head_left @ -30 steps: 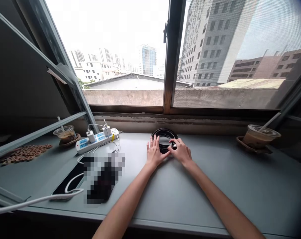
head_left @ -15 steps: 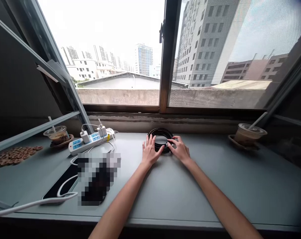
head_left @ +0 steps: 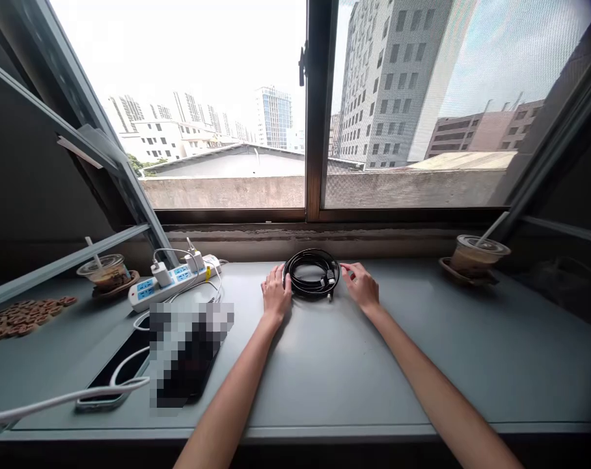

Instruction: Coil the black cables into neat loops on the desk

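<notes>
A coiled black cable (head_left: 309, 290) lies flat on the grey tabletop, near the wall under the window. Its connector ends show at the coil's right side. My left hand (head_left: 276, 292) rests against the coil's left edge, fingers stretched forward and thumb apart, not gripping it. On the other side, my right hand (head_left: 362, 285) is just off the coil's right edge. Its fingers are slightly bent and apart, with nothing in them; the index fingertip comes close to the cable.
On the left stand a white power strip (head_left: 176, 281) with plugged-in chargers, a phone (head_left: 117, 368) and a second dark phone-like object, partly pixelated. Plastic cups with straws (head_left: 105, 272) (head_left: 481, 255) stand on saucers at both sides. Small brown pieces (head_left: 27, 318) lie far left.
Both hands have moved outward from on top of the coil to its two sides. The coil's connector ends are now uncovered. The view has shifted slightly.
</notes>
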Demonstrator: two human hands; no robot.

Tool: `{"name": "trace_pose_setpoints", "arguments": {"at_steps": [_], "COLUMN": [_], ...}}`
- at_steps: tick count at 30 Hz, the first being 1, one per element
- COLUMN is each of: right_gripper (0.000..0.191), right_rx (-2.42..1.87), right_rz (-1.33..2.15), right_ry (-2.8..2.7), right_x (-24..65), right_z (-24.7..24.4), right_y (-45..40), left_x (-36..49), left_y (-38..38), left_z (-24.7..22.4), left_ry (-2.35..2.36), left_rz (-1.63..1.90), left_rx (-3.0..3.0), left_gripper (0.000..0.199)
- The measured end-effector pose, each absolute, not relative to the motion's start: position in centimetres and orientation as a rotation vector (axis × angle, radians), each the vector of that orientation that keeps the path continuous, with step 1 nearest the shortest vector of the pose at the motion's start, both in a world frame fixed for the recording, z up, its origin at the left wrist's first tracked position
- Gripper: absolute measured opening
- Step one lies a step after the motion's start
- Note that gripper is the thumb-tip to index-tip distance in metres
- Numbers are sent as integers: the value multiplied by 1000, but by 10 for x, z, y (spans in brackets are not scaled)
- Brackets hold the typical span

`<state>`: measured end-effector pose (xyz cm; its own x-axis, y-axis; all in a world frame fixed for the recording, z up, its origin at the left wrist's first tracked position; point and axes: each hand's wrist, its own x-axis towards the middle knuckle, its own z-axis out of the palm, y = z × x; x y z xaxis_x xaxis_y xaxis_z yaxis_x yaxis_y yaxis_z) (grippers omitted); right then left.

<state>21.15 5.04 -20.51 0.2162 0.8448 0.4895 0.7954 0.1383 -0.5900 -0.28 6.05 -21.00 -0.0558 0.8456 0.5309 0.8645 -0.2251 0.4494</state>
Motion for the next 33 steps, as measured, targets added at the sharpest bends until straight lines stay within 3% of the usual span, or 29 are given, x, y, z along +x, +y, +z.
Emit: {"name": "trace_pose_setpoints", "arguments": {"at_steps": [8,33], "right_gripper": [37,49], "right_rx": [-1623,-1716], "right_rz": [78,191], "right_ry": [-1705,-1811], "right_x": [202,194], "right_z": [-212,-236], "right_y": [52,64], "left_x": [5,-6], "left_y": [63,64], "left_z": [-220,-215], "left_ry": [-1883,-1969], "left_rz": [-1029,-984], "left_rx": [-2293,-2309], "left_gripper": [49,49]}}
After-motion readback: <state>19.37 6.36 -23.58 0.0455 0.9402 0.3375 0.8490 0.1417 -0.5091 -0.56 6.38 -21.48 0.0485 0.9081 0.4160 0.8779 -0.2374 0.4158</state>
